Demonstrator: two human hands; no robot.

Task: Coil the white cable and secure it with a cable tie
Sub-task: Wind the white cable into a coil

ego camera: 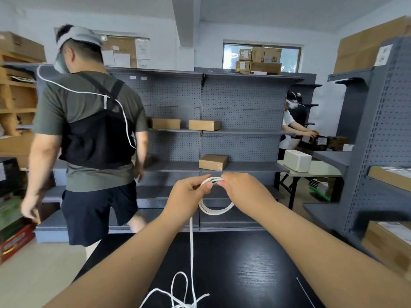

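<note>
**Coil half made, loose tail tangled below**

The cable (215,208) is held in the air above the table (255,263). A few loops are gathered into a small coil. The left hand (189,192) pinches the top of the coil between thumb and fingers. The right hand (242,187) has its fingers curled on the same spot, just beside the left. From the coil one strand drops straight to a tangled heap (184,302) at the table's near edge.

That heap is the likely trouble: pulling more cable up could tighten its crossed loops into a knot and stall the winding. The loops could also spring apart if either pinch eases, since only the top of the coil is gripped. The tie (305,293) lies on the table well apart from both hands, so one hand will have to hold the coil alone while the other fetches it.

The cardboard boxes (213,162) on the shelves (244,166) are closed, as is the white box (297,160). Their contents cannot be seen.
</note>
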